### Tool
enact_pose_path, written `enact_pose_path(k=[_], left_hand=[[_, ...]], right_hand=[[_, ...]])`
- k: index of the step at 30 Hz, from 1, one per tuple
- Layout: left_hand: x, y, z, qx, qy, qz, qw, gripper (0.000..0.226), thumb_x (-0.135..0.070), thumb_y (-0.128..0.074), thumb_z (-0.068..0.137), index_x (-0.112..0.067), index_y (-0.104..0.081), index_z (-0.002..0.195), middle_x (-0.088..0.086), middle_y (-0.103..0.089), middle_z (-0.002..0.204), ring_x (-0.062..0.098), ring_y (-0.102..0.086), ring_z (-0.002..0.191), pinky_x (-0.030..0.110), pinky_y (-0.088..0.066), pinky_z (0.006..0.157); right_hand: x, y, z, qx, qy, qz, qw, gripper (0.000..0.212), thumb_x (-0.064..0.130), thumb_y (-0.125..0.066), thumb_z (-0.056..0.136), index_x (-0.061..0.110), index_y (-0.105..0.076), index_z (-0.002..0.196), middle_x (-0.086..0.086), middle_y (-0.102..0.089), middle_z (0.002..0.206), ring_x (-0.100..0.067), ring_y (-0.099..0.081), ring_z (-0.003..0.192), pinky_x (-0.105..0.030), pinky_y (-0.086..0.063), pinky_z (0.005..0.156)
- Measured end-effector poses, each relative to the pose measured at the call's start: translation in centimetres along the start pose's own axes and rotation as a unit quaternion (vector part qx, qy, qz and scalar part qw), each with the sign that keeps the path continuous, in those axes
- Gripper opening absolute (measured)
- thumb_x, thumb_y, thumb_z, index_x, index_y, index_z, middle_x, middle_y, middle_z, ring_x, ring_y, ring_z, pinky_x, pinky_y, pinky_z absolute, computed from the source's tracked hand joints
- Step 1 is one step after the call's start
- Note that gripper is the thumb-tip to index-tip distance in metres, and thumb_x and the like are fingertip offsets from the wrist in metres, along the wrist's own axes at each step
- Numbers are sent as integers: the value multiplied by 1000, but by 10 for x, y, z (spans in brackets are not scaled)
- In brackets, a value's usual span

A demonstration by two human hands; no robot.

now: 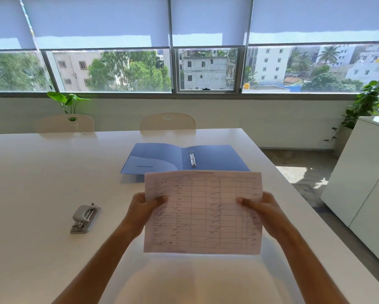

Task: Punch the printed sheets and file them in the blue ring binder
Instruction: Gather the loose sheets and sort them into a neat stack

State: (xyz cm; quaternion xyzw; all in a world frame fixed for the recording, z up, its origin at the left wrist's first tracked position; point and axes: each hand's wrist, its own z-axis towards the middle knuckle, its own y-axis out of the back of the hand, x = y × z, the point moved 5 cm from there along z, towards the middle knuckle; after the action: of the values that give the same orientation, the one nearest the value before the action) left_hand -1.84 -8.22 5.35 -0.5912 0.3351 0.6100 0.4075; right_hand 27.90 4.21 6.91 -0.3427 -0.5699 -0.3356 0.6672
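Observation:
I hold the printed sheets [202,212], a table form with handwriting, upright above the white table [41,172]. My left hand [143,207] grips their left edge and my right hand [260,206] grips their right edge, thumbs on the front. Beyond the sheets the blue ring binder [217,159] lies open and flat, its metal rings [192,158] near the spine; the paper hides the binder's near edge. A grey hole punch [84,218] rests on the table to the left of my left hand.
Two cream chairs [167,121] [66,123] stand at the table's far side under the windows. A white cabinet [364,185] stands to the right across a strip of floor, with a potted plant [366,104] behind it.

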Motion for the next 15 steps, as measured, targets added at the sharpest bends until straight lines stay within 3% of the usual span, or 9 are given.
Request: enact_pose_path(k=[3, 6, 9, 13, 15], left_hand=[[-11, -6, 1, -5, -34, 11, 999, 33, -19, -74, 66, 0, -71, 93, 18, -74, 91, 38, -70, 79, 48, -58, 71], [-12, -10, 1, 30, -23, -3, 999, 43, -20, -82, 54, -1, -71, 91, 15, -74, 91, 34, -71, 79, 41, -59, 66], [0, -13, 0, 38, -3, -5, 999, 47, -11, -82, 45, -5, -72, 91, 12, -75, 91, 31, -70, 85, 34, -57, 64], [-1, -13, -1, -7, -49, -25, 998, 32, -4, -73, 57, -14, -75, 87, 8, -74, 91, 30, -69, 88, 43, -57, 73], [-11, -15, 1, -23, -72, -34, 997, 28, -5, -72, 60, -17, -75, 85, 2, -75, 88, 23, -70, 85, 39, -59, 73]], right_hand=[[3, 2, 1, -90, 13, -48, 995, 16, 11, -73, 81, 10, -72, 98, -12, -76, 93, -28, -74, 80, -39, -60, 69], [6, 2, 2, -161, 47, -105, 980, 12, 12, -72, 84, 24, -73, 85, -2, -77, 81, -19, -74, 68, -30, -58, 59], [10, -1, 0, -183, 81, -111, 973, 16, 11, -72, 84, 27, -73, 81, 5, -76, 74, -16, -73, 66, -31, -59, 60], [21, -5, -2, -195, 119, -86, 970, 21, 6, -74, 81, 25, -73, 76, 12, -74, 68, -11, -72, 64, -24, -57, 57], [23, -6, -3, -198, 125, -66, 970, 21, 4, -75, 80, 25, -74, 76, 11, -75, 70, -10, -71, 66, -28, -57, 61]])
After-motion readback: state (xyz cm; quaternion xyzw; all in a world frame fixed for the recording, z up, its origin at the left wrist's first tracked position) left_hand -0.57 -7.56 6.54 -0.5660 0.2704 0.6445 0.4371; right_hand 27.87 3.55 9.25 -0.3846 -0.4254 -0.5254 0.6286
